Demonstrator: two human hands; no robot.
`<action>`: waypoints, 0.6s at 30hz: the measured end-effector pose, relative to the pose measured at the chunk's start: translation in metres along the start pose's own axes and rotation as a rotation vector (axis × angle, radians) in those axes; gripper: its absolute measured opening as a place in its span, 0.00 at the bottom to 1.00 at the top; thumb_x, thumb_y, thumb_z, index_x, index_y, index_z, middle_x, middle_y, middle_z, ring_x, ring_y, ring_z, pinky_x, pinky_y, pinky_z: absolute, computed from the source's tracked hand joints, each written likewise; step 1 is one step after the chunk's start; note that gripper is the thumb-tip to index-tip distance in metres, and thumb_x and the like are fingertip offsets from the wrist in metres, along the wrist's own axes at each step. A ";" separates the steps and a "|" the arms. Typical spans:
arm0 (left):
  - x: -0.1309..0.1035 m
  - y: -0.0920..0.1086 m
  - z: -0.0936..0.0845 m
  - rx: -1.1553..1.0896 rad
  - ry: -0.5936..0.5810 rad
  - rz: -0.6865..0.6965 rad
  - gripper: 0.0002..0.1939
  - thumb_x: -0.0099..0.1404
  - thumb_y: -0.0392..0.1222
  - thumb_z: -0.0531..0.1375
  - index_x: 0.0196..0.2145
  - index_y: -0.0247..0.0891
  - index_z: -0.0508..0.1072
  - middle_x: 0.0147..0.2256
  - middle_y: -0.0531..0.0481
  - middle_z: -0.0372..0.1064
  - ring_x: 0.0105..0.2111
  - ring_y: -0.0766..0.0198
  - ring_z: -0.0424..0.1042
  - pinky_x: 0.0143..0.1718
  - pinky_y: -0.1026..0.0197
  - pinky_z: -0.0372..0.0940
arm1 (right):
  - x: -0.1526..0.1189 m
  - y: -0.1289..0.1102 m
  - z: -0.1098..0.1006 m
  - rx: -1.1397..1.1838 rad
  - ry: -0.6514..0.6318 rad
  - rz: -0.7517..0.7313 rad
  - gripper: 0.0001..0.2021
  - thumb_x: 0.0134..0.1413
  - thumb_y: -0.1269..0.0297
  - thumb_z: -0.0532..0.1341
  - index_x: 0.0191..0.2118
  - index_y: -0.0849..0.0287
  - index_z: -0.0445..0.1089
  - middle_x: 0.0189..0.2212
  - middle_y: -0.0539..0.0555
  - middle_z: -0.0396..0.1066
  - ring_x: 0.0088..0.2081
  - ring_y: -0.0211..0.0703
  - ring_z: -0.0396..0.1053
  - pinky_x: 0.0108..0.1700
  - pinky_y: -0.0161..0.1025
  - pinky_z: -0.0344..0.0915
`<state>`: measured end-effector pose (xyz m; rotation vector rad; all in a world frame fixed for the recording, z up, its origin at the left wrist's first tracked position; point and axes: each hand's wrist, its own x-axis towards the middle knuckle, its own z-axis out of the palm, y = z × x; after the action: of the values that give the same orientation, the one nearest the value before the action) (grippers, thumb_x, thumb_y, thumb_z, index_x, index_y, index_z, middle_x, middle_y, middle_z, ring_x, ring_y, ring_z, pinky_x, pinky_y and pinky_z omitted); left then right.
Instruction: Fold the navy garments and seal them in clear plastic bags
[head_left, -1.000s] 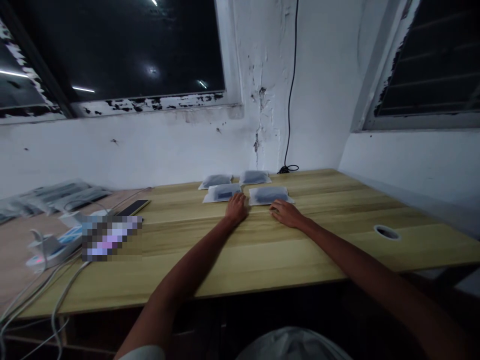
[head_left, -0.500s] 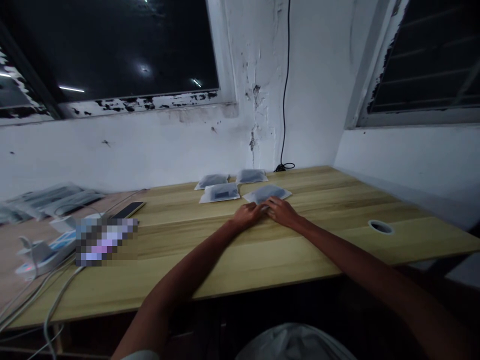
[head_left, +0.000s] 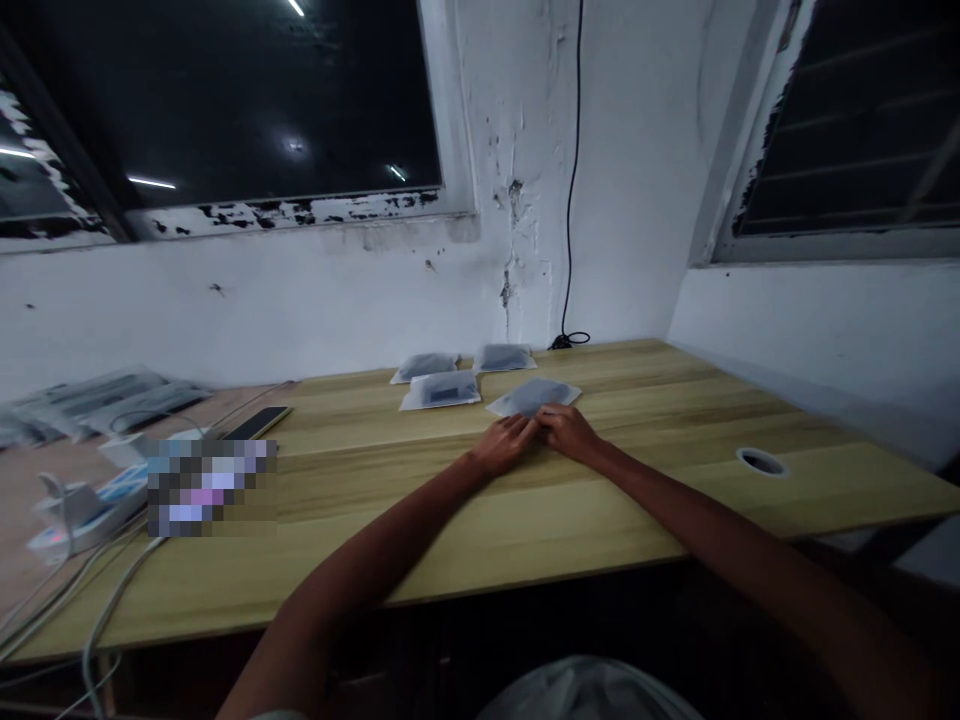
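Left grip [head_left: 513, 440] and right grip [head_left: 568, 431] meet, both curled nearly closed, pinching the near edge of the frosted pouch [head_left: 534, 396] just ahead.

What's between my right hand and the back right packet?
The head view shows the front right packet between your right hand and the back right packet.

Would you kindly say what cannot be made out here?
In the head view:
Near corner of the front right packet: hidden by the left hand and right hand.
What that packet holds: blurred by its cloudy wrapping.
Whatever lies beneath the pixelated patch: masked by it.
Part of the grey bags: cut off by the picture's left edge.
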<state>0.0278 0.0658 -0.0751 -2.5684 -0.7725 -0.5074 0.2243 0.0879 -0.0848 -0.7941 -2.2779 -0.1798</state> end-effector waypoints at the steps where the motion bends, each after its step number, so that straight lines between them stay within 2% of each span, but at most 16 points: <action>1: 0.000 0.000 0.001 0.009 -0.002 -0.022 0.08 0.69 0.32 0.49 0.42 0.33 0.66 0.35 0.40 0.69 0.39 0.56 0.70 0.41 0.56 0.67 | 0.000 -0.001 0.000 -0.016 -0.004 -0.010 0.08 0.57 0.70 0.60 0.27 0.59 0.72 0.27 0.55 0.71 0.31 0.43 0.67 0.35 0.38 0.61; 5: 0.000 0.001 -0.001 0.012 -0.015 -0.017 0.07 0.67 0.31 0.50 0.41 0.34 0.66 0.35 0.42 0.69 0.38 0.57 0.69 0.41 0.58 0.66 | 0.002 -0.002 0.002 -0.084 -0.047 -0.067 0.07 0.57 0.70 0.61 0.28 0.60 0.73 0.28 0.56 0.71 0.33 0.44 0.67 0.36 0.39 0.61; 8: 0.000 -0.004 -0.005 -0.005 0.007 -0.023 0.09 0.65 0.30 0.51 0.43 0.34 0.66 0.36 0.42 0.69 0.39 0.57 0.69 0.42 0.58 0.66 | 0.002 0.011 -0.002 -0.128 -0.074 -0.067 0.07 0.58 0.70 0.60 0.30 0.60 0.74 0.31 0.57 0.72 0.35 0.45 0.68 0.38 0.39 0.61; 10: -0.004 -0.014 -0.007 -0.009 0.050 -0.100 0.12 0.65 0.29 0.50 0.45 0.34 0.65 0.37 0.42 0.69 0.40 0.57 0.68 0.43 0.58 0.65 | -0.002 0.032 -0.011 -0.176 -0.075 -0.011 0.08 0.58 0.70 0.60 0.30 0.59 0.75 0.32 0.57 0.73 0.37 0.46 0.68 0.40 0.39 0.61; 14: -0.017 -0.043 -0.006 -0.061 0.157 -0.307 0.13 0.67 0.30 0.47 0.47 0.37 0.64 0.38 0.43 0.69 0.40 0.59 0.68 0.42 0.58 0.65 | -0.016 0.076 -0.033 -0.269 0.006 0.222 0.07 0.57 0.69 0.62 0.30 0.59 0.76 0.32 0.57 0.73 0.36 0.46 0.68 0.39 0.39 0.61; 16: -0.022 -0.052 -0.003 -0.120 0.166 -0.335 0.13 0.68 0.32 0.48 0.47 0.37 0.65 0.39 0.43 0.69 0.40 0.60 0.69 0.42 0.58 0.65 | -0.020 0.083 -0.038 -0.283 0.025 0.265 0.06 0.56 0.68 0.63 0.30 0.59 0.76 0.31 0.57 0.73 0.37 0.46 0.68 0.39 0.39 0.61; 18: -0.025 -0.055 0.000 -0.191 0.153 -0.332 0.13 0.67 0.33 0.50 0.48 0.37 0.65 0.40 0.44 0.69 0.40 0.61 0.69 0.42 0.59 0.66 | -0.019 0.077 -0.037 -0.269 0.012 0.253 0.05 0.56 0.67 0.63 0.31 0.59 0.76 0.32 0.56 0.73 0.37 0.45 0.69 0.39 0.38 0.61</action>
<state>-0.0232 0.0967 -0.0710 -2.5404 -1.1508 -0.9093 0.3020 0.1280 -0.0773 -1.2070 -2.1438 -0.3778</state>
